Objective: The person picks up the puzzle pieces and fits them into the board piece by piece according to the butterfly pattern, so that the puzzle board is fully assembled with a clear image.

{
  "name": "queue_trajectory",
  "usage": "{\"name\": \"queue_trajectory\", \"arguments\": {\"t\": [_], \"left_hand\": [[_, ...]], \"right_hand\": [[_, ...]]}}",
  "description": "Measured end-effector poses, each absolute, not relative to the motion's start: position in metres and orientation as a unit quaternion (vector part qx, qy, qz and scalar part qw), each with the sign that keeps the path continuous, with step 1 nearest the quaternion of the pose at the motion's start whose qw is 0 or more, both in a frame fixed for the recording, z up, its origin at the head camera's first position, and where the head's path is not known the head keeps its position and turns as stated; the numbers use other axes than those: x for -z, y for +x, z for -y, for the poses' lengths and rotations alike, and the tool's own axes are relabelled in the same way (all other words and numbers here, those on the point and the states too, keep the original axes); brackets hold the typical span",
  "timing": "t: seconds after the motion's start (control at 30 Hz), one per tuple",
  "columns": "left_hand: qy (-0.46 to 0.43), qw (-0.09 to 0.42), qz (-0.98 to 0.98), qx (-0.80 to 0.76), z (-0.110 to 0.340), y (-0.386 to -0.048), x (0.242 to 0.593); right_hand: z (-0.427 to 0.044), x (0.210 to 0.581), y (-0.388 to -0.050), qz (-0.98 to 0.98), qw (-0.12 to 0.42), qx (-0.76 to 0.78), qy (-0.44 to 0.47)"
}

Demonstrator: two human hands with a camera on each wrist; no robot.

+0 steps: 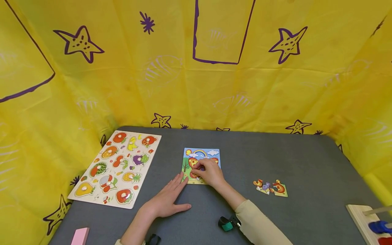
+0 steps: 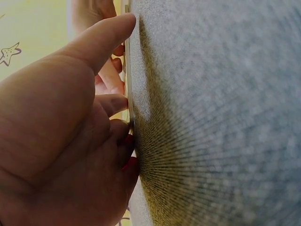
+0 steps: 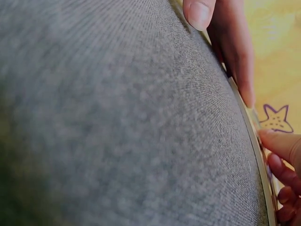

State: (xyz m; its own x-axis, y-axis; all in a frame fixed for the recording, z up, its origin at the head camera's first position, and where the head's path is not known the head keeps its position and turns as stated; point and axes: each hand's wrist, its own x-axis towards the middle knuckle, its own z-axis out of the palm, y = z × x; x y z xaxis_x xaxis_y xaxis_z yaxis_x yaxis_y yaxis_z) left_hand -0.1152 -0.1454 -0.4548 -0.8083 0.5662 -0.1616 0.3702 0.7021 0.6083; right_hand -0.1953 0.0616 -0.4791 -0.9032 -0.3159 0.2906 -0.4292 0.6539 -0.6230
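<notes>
A small jigsaw puzzle board [image 1: 186,163] with a sun, rainbow and clouds lies mid-table. My left hand [image 1: 166,200] is flat with its fingers stretched out, and its fingertips touch the board's lower left corner. In the left wrist view, the thumb [image 2: 113,35] stands apart from the other fingers. Over the board's lower half is my right hand [image 1: 211,173], its thumb and index finger pinching at a puzzle piece that they largely cover. The right wrist view shows the curled right fingers [image 3: 284,176] close above the board's edge [image 3: 256,155].
Loose puzzle pieces [image 1: 280,189] lie to the right on the grey table [image 1: 245,153]. A wooden fruit peg board [image 1: 113,200] lies at left. A pink block [image 1: 80,236] is at the near left, and a wooden frame with coloured beads [image 1: 359,219] stands at the near right.
</notes>
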Motion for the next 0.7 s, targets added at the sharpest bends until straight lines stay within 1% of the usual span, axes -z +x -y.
{"name": "queue_trajectory", "arguments": {"t": [0.1, 0.3, 0.37, 0.57, 0.7], "left_hand": [[0.257, 0.173, -0.905, -0.291, 0.145, -0.115, 0.453], [0.25, 0.167, -0.91, -0.286, 0.143, -0.115, 0.451], [0.247, 0.156, -0.913, -0.284, 0.14, -0.116, 0.451], [0.269, 0.098, -0.92, -0.269, 0.13, -0.124, 0.449], [0.278, 0.095, -0.922, -0.253, 0.126, -0.128, 0.449]], "right_hand": [[-0.062, 0.48, -0.197, 0.907, 0.068, -0.362, 0.203], [-0.061, 0.479, -0.197, 0.909, 0.063, -0.359, 0.202], [-0.061, 0.479, -0.197, 0.91, 0.063, -0.357, 0.201], [-0.059, 0.477, -0.197, 0.917, 0.056, -0.34, 0.2], [-0.06, 0.477, -0.198, 0.92, 0.046, -0.332, 0.203]]}}
